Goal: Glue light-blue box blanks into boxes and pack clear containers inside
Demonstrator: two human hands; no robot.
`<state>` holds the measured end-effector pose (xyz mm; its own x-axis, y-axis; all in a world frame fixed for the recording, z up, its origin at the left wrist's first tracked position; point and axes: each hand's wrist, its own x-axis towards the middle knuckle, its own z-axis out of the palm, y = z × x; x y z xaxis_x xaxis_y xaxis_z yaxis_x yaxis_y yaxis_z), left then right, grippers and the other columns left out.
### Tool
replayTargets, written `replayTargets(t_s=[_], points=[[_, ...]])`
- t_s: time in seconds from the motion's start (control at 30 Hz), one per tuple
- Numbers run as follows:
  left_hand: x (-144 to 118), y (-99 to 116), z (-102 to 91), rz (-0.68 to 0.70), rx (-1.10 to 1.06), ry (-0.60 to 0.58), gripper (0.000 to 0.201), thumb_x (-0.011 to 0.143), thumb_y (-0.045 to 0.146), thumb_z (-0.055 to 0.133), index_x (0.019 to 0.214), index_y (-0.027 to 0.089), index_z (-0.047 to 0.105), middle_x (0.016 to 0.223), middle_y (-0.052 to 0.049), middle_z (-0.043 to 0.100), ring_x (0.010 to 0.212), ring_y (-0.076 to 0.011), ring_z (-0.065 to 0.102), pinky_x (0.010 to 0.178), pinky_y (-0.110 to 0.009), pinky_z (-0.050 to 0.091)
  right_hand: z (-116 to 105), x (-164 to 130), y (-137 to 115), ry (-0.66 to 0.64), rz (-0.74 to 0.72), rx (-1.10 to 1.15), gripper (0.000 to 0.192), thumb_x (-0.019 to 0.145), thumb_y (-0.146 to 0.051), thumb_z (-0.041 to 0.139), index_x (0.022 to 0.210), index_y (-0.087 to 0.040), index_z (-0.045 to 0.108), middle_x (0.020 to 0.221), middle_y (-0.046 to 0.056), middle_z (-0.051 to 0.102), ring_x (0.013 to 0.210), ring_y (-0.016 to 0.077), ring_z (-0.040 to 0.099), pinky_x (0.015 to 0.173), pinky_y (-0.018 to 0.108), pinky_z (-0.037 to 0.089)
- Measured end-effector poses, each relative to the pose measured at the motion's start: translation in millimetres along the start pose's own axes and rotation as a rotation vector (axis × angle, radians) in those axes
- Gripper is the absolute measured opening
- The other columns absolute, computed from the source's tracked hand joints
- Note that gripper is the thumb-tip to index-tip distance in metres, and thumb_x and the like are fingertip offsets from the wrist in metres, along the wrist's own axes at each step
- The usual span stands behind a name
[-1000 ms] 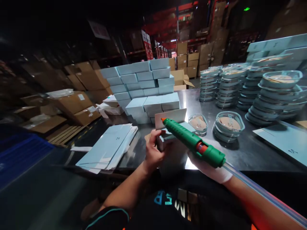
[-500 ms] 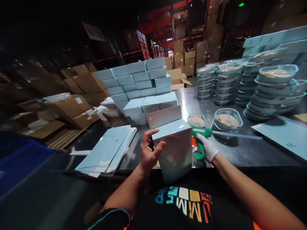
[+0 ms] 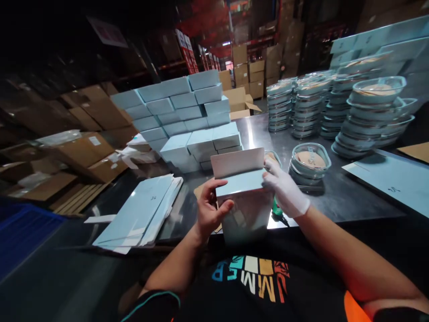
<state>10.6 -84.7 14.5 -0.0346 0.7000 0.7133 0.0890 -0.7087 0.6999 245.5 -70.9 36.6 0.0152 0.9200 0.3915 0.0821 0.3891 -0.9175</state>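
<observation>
A pale blue cardboard box (image 3: pixel 246 212) stands upright in front of my chest, its top flap (image 3: pixel 237 163) raised along the far edge. My bare left hand (image 3: pixel 212 206) grips the box's left side, with the thumb on the near face and the fingers over the top edge. In a white glove, my right hand (image 3: pixel 285 185) has its fingers curled at the right end of the flap and top edge. Part of a green glue gun (image 3: pixel 276 208) shows on the table below the glove; the rest is hidden behind the box and hand.
Flat blue card sheets (image 3: pixel 140 208) lie at left. Stacked closed boxes (image 3: pixel 187 105) rise behind the work. Clear lidded containers (image 3: pixel 310 163) stand to the right, with tall stacks of them (image 3: pixel 372 120) farther back. Another blue sheet (image 3: pixel 390 179) lies at the right edge of the metal table (image 3: pixel 348 201).
My right hand has let go of the green glue gun, now on the table, and moved up to the box flap. My left hand keeps its hold. The view has shifted slightly.
</observation>
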Motion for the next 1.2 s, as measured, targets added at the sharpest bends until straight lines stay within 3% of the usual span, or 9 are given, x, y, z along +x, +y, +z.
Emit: replayTargets(t_s=[0.17,0.3,0.43,0.7,0.77,0.83,0.93,1.07,1.2], points=[[-5.3,-11.4,1.3,0.029,-0.020,-0.033,0.057,0.080,0.069,0.090,0.105,0.022,0.069,0.118,-0.011,0.071,0.108,-0.0279,0.072,0.087,-0.036,0.057,-3.3,-6.8,-8.5,-0.132,-0.054,0.001,0.071,0.083,-0.066,0.086,0.131,-0.018,0.066,0.129,0.014,0.078,0.126,0.0344,0.073,0.115,0.051,0.057],[-1.9,-19.1,-4.1,0.103,-0.116,-0.031,0.060,0.079,0.061,0.095,0.110,0.027,0.055,0.122,-0.008,0.071,0.117,-0.0279,0.074,0.098,-0.043,0.060,-22.4,-20.0,12.8,-0.235,-0.257,-0.052,0.073,0.074,-0.056,0.101,0.131,-0.023,0.069,0.159,0.018,0.064,0.154,0.0368,0.058,0.131,0.055,0.044],[6.2,-16.9,-13.2,0.300,-0.045,-0.222,0.041,0.091,0.055,0.087,0.119,0.028,0.073,0.123,-0.011,0.076,0.123,-0.0310,0.074,0.108,-0.054,0.059,-28.5,-37.0,16.5,-0.313,-0.386,-0.101,0.035,0.101,-0.030,0.080,0.135,-0.034,0.076,0.175,0.009,0.051,0.163,0.0305,0.049,0.130,0.056,0.046],[13.3,-10.7,-17.8,0.430,0.063,-0.300,0.024,0.099,0.048,0.079,0.114,0.030,0.083,0.117,-0.010,0.085,0.124,-0.0352,0.076,0.106,-0.063,0.061,-24.9,-44.1,13.6,-0.297,-0.324,-0.062,0.035,0.104,-0.025,0.075,0.132,-0.046,0.082,0.166,-0.002,0.062,0.154,0.0303,0.060,0.131,0.057,0.048],[16.5,-8.1,-21.9,0.429,0.056,-0.344,0.026,0.098,0.049,0.081,0.114,0.029,0.083,0.117,-0.011,0.084,0.122,-0.0349,0.076,0.105,-0.062,0.062,-23.9,-43.4,23.3,-0.275,-0.310,-0.098,0.053,0.100,-0.032,0.080,0.149,-0.050,0.070,0.178,-0.004,0.047,0.164,0.0323,0.047,0.136,0.060,0.040],[19.6,-3.8,-27.6,0.410,0.038,-0.405,0.027,0.094,0.046,0.085,0.114,0.029,0.082,0.120,-0.012,0.083,0.121,-0.0338,0.076,0.104,-0.059,0.062,-19.0,-43.3,33.5,-0.254,-0.284,-0.118,0.093,0.093,-0.043,0.088,0.172,-0.050,0.041,0.187,-0.001,0.028,0.171,0.0338,0.033,0.139,0.061,0.031],[21.4,3.3,-35.0,0.384,0.076,-0.500,0.035,0.091,0.038,0.089,0.123,0.029,0.080,0.138,-0.015,0.077,0.125,-0.0337,0.074,0.108,-0.058,0.061,-4.8,-44.7,42.3,-0.295,-0.259,-0.081,0.133,0.086,-0.057,0.091,0.182,-0.040,0.000,0.187,0.011,0.027,0.168,0.0355,0.039,0.135,0.057,0.039],[18.6,9.0,-38.8,0.462,0.166,-0.561,0.053,0.091,0.034,0.088,0.143,0.029,0.075,0.150,-0.017,0.072,0.133,-0.0359,0.069,0.111,-0.057,0.059,12.1,-48.1,40.9,-0.402,-0.296,-0.046,0.130,0.095,-0.051,0.083,0.181,-0.031,-0.012,0.163,0.019,0.058,0.136,0.0306,0.070,0.119,0.047,0.055],[15.5,13.1,-40.7,0.463,0.217,-0.577,0.049,0.093,0.030,0.084,0.141,0.030,0.078,0.140,-0.015,0.078,0.129,-0.0354,0.070,0.109,-0.055,0.061,14.0,-52.3,36.8,-0.410,-0.339,-0.041,0.119,0.098,-0.041,0.079,0.181,-0.033,-0.006,0.152,0.014,0.064,0.118,0.0254,0.075,0.111,0.044,0.059]])
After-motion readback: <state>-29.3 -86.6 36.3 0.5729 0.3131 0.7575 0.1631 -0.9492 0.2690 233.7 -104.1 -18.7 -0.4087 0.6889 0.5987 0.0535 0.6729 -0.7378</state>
